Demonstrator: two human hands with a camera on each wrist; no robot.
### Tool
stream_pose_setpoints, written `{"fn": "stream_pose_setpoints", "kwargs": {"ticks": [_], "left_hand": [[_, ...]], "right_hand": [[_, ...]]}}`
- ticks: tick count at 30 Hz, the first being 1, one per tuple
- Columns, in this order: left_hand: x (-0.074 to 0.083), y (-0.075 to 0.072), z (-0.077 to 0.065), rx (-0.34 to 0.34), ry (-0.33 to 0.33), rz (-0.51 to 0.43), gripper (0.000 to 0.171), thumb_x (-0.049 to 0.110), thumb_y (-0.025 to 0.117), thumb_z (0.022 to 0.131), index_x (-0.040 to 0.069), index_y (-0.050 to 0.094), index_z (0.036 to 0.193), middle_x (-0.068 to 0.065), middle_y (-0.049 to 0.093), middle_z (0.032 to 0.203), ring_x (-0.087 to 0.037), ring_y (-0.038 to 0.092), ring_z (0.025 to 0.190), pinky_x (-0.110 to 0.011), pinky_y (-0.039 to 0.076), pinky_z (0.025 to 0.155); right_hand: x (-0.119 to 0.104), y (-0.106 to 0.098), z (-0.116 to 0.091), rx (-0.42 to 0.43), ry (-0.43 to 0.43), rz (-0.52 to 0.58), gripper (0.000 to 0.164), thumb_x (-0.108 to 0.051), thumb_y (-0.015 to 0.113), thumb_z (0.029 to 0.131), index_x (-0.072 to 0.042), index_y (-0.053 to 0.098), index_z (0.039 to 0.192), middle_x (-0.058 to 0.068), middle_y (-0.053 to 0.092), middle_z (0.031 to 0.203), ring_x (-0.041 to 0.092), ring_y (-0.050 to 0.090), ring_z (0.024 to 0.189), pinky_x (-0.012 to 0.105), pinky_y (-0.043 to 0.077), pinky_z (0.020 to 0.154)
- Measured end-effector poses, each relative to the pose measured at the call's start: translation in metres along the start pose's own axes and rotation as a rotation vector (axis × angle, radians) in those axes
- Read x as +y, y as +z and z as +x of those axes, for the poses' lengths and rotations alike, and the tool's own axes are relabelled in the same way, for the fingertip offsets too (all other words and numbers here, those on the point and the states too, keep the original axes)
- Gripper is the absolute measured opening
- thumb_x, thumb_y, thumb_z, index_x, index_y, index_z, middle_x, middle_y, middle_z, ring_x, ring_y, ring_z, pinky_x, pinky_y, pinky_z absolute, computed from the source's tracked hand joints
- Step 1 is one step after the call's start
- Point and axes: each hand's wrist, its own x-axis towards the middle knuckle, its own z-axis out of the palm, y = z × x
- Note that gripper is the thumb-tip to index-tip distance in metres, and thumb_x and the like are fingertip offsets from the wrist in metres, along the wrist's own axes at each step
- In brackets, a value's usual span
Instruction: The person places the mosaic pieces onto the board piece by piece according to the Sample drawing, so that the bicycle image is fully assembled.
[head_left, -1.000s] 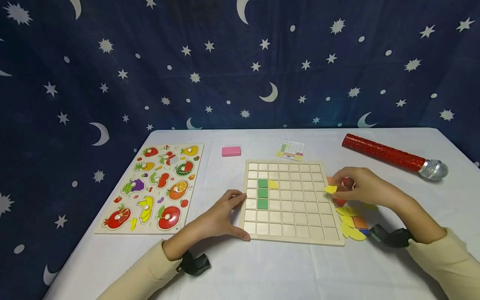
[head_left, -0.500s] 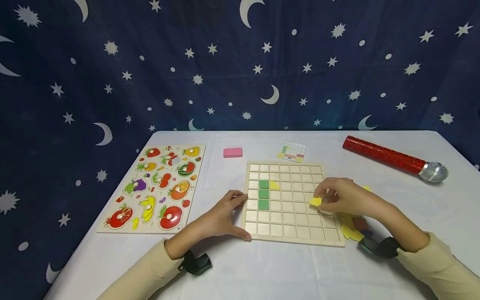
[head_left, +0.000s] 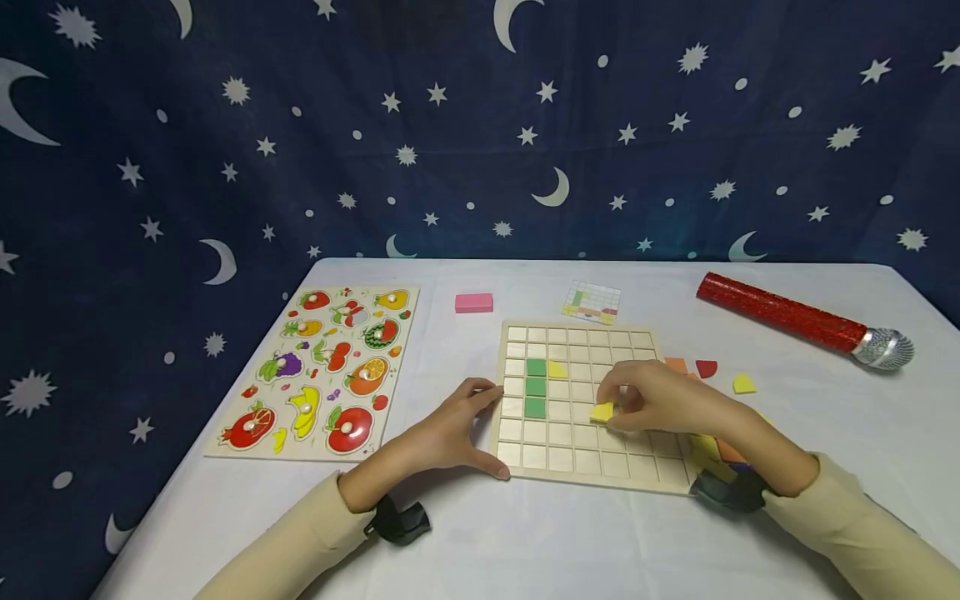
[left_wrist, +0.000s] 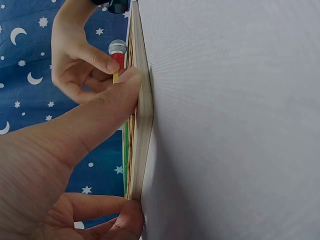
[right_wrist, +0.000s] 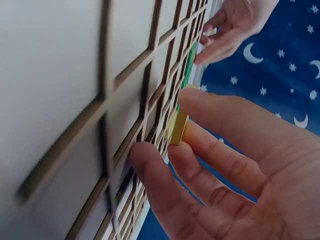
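A wooden grid board (head_left: pixel 570 458) lies on the table with a column of green square tiles (head_left: pixel 536 387) and one yellow rounded-corner tile (head_left: pixel 557 369) in its cells. My left hand (head_left: pixel 450 429) rests against the board's left side, thumb at the near corner and fingers farther up, spread and fairly straight. Above the middle of the board, my right hand (head_left: pixel 660 398) pinches a yellow tile (head_left: pixel 602 412) between thumb and fingers. The right wrist view shows that yellow tile (right_wrist: pixel 179 122) edge-on, close over the cells. Part of the board's right side is hidden under the right hand.
Loose coloured tiles, such as a red one (head_left: pixel 707 368) and a yellow one (head_left: pixel 744 383), lie right of the board. Behind stand a pink block (head_left: pixel 474 303) and a pattern card (head_left: pixel 592 302). A fruit puzzle (head_left: pixel 318 375) lies left, a red microphone (head_left: pixel 787 314) far right.
My right hand has moved left from the loose tiles to over the board, carrying the yellow tile. My left hand has stayed at the board's left side. The head view has shifted slightly.
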Motion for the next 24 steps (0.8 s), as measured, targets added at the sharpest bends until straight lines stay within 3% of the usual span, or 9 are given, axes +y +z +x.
{"fn": "stream_pose_setpoints", "kwargs": {"ticks": [8, 15, 24], "left_hand": [[0.001, 0.0, 0.0, -0.001, -0.001, -0.005, 0.105, 0.024, 0.094, 0.062, -0.01, 0.038, 0.144, -0.018, 0.037, 0.142, -0.027, 0.045, 0.125, -0.044, 0.037, 0.107], [0.001, 0.0, 0.001, 0.004, -0.006, -0.006, 0.104, 0.023, 0.094, 0.062, -0.009, 0.039, 0.144, -0.018, 0.037, 0.142, -0.027, 0.044, 0.125, -0.044, 0.037, 0.107], [0.0, -0.001, 0.001, -0.005, -0.019, -0.001, 0.104, 0.025, 0.094, 0.063, -0.008, 0.038, 0.145, -0.017, 0.036, 0.144, -0.027, 0.043, 0.128, -0.043, 0.035, 0.109]], "right_hand": [[-0.016, 0.005, 0.015, -0.042, -0.02, 0.02, 0.02, -0.013, 0.078, 0.08, -0.012, 0.07, 0.098, -0.003, 0.063, 0.09, 0.013, 0.054, 0.074, 0.024, 0.048, 0.066], [-0.025, 0.018, 0.032, -0.09, -0.125, -0.016, 0.018, -0.009, 0.076, 0.079, -0.011, 0.071, 0.096, -0.005, 0.061, 0.089, 0.009, 0.051, 0.071, 0.023, 0.046, 0.066], [-0.044, 0.032, 0.049, -0.123, -0.166, -0.057, 0.019, -0.011, 0.076, 0.08, -0.009, 0.071, 0.098, -0.005, 0.061, 0.091, 0.009, 0.053, 0.072, 0.023, 0.047, 0.069]]}}
